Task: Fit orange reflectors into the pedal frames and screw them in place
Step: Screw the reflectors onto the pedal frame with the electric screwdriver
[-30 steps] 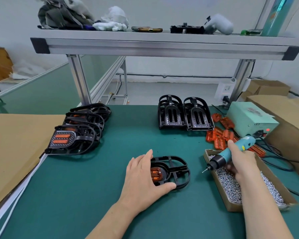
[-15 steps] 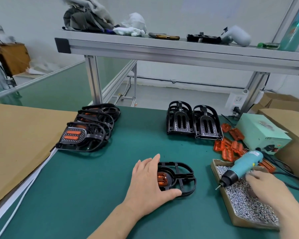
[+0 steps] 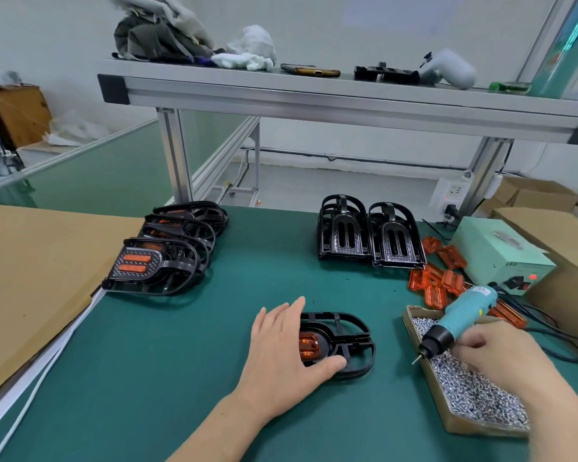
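A black pedal frame (image 3: pixel 351 345) lies flat on the green mat, with an orange reflector (image 3: pixel 309 345) seated in its left end. My left hand (image 3: pixel 282 358) rests on that end with its fingers straight and the thumb against the frame's near edge. My right hand (image 3: pixel 501 358) is over the cardboard box of screws (image 3: pixel 474 398) and holds a teal electric screwdriver (image 3: pixel 461 316), bit pointing down-left. Its fingertips are down by the screws. Loose orange reflectors (image 3: pixel 437 281) lie behind the box.
Several frames with reflectors fitted (image 3: pixel 167 248) are stacked at the left beside a cardboard sheet (image 3: pixel 30 278). Two bare frames (image 3: pixel 367 231) stand at the back. A pale green power unit (image 3: pixel 501 251) with cables sits at the right. An aluminium shelf (image 3: pixel 314 95) spans overhead.
My right hand has dropped from holding the screwdriver up above the box to low over the screws. My left hand stays on the frame. The camera shifted slightly left.
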A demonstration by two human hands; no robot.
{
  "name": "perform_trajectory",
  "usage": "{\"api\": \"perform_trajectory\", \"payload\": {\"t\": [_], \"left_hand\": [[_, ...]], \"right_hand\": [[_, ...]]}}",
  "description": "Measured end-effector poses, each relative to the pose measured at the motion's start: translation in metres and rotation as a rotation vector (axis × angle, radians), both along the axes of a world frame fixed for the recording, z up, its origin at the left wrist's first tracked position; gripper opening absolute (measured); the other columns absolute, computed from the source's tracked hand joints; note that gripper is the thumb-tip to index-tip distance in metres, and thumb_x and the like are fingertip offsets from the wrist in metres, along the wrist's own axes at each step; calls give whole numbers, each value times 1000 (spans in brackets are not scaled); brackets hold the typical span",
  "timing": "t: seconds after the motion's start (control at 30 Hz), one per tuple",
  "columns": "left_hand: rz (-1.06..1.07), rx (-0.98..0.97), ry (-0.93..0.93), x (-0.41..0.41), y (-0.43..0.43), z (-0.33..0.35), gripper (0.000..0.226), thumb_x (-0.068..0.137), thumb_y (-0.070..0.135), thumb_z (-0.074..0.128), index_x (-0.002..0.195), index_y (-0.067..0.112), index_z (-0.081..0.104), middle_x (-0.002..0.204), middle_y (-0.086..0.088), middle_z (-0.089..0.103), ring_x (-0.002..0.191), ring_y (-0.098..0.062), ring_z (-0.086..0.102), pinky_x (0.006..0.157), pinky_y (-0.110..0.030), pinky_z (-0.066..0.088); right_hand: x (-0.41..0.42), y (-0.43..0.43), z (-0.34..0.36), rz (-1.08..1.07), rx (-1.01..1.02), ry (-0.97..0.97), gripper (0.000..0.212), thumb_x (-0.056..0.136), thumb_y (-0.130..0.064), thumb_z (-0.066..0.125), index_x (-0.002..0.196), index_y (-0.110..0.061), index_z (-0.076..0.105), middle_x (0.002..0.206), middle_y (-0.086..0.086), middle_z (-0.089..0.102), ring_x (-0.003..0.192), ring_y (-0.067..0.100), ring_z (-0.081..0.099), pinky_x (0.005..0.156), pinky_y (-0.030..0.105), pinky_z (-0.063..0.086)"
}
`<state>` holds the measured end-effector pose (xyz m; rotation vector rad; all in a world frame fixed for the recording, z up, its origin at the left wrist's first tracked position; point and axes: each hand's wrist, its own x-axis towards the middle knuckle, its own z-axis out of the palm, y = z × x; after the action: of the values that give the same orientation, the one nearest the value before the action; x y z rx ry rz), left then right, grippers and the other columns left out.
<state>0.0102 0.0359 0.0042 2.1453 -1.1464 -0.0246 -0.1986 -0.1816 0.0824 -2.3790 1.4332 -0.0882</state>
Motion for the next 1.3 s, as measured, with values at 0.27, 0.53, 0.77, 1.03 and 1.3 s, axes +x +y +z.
{"api": "perform_trajectory", "payload": {"t": [0.27, 0.53, 0.77, 1.03, 1.3], "left_hand": [[12, -301, -55, -9, -5, 22, 40, 86, 47, 64, 116, 21, 68, 115, 14, 62, 116, -6, 48, 110, -36, 33], [-58, -427, -36, -32, -22, 59, 18, 83, 40, 64, 89, 25, 73, 86, 16, 66, 88, -7, 54, 87, -25, 35], [37, -400, -127, -23, -17, 50, 4, 79, 28, 72, 76, 24, 71, 73, 14, 64, 75, -8, 52, 79, -26, 36], [45, -351, -143, -20, -15, 47, 9, 83, 19, 65, 77, 23, 61, 76, 15, 58, 75, -9, 50, 79, -25, 35], [73, -302, 45, -11, -9, 45, 18, 86, 15, 68, 76, 27, 60, 77, 18, 58, 86, -5, 51, 82, -23, 39]], "right_hand": [[8, 21, 30, 44, -46, -331, 29, 82, -24, 81, 56, -25, 69, 56, -9, 66, 60, 17, 60, 57, 30, 40], [77, 79, 16, 189, 503, -881, 18, 80, -5, 80, 65, -7, 71, 51, -6, 56, 43, 0, 40, 42, 10, 29], [89, 85, 3, 162, 585, -936, 16, 81, -4, 79, 66, -6, 74, 52, -4, 60, 40, -1, 44, 42, 8, 32], [70, 64, 0, 64, 252, -807, 15, 89, -23, 74, 76, -15, 76, 70, -5, 71, 59, 2, 59, 58, 20, 42], [13, -9, -31, -421, -61, -471, 56, 88, -48, 69, 120, -4, 55, 106, 19, 65, 100, 37, 60, 85, 48, 49]]}}
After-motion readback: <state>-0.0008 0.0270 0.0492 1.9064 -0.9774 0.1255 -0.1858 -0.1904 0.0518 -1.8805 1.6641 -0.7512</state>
